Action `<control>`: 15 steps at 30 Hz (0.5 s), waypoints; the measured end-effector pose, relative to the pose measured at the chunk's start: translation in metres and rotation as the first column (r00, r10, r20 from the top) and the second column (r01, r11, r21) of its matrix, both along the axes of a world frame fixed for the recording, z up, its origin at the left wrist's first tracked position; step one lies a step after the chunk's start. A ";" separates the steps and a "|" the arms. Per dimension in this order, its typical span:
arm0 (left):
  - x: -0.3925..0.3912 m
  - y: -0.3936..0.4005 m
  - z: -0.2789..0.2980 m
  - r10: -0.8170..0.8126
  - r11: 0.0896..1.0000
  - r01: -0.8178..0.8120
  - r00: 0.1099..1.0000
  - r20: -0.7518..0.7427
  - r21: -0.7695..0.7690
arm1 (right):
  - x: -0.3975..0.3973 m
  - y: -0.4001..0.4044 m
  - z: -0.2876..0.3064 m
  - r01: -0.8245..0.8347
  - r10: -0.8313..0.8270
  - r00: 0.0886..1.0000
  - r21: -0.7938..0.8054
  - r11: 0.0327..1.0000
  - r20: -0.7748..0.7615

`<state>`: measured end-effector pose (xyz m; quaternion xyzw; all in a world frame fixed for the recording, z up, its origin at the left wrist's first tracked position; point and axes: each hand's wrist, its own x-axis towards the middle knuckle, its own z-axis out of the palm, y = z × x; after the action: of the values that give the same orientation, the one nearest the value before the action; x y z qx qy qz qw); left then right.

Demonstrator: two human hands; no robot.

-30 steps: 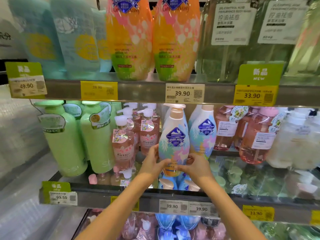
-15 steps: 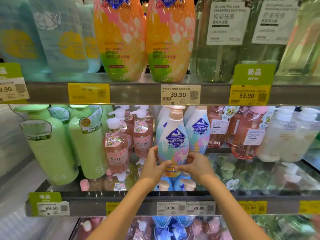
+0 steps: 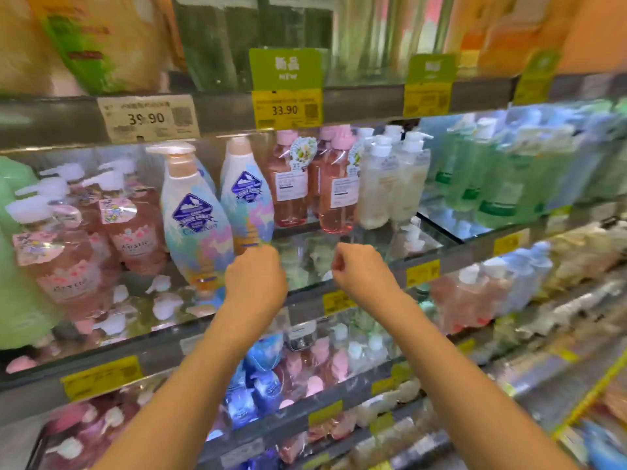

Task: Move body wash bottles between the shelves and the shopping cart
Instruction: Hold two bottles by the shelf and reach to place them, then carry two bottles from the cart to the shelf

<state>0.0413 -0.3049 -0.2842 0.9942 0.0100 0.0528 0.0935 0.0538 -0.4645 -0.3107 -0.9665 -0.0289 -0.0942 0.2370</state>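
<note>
A pastel blue, pink and orange pump bottle of body wash [image 3: 196,228] stands on the mirrored middle shelf [image 3: 356,242], with nothing holding it. A second bottle of the same kind [image 3: 249,201] stands just behind and to its right. My left hand [image 3: 256,278] hovers in front of the shelf, just below that second bottle's base, fingers curled and holding nothing. My right hand [image 3: 363,269] hangs further right over a bare patch of shelf, also curled and holding nothing. The shopping cart is out of view.
Pink pump bottles [image 3: 129,232] crowd the shelf to the left, beside green ones [image 3: 13,266]. Pink [image 3: 291,184] and clear white bottles [image 3: 390,184] stand at the back right. Price tags [image 3: 286,108] line the upper shelf edge. Lower shelves hold more bottles [image 3: 261,378].
Both hands have let go of the pastel bottle and drawn back with fingers curled. The view has swung to the right, so the shelf contents sit further left.
</note>
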 end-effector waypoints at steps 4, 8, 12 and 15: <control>-0.011 -0.116 -0.003 -0.291 0.956 0.290 0.956 -0.032 -0.039 | -0.062 -0.105 0.002 0.181 -0.183 0.983 -0.076 0.981 -0.015; -0.054 -0.242 -0.032 -0.567 0.824 0.566 0.822 -0.055 -0.041 | -0.144 -0.219 -0.022 0.416 -0.417 0.909 -0.057 0.907 -0.001; -0.095 -0.338 -0.065 -0.741 0.671 0.735 0.660 -0.124 -0.098 | -0.215 -0.292 -0.046 0.597 -0.599 0.798 -0.057 0.800 -0.059; -0.115 -0.390 -0.083 -0.830 0.554 0.823 0.534 -0.161 -0.128 | -0.260 -0.331 -0.061 0.716 -0.714 0.692 -0.023 0.698 -0.102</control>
<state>-0.0739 -0.6952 -0.3672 0.8788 -0.4500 -0.0992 0.1238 -0.2061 -0.7954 -0.3714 -0.9030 0.3623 -0.1292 0.1918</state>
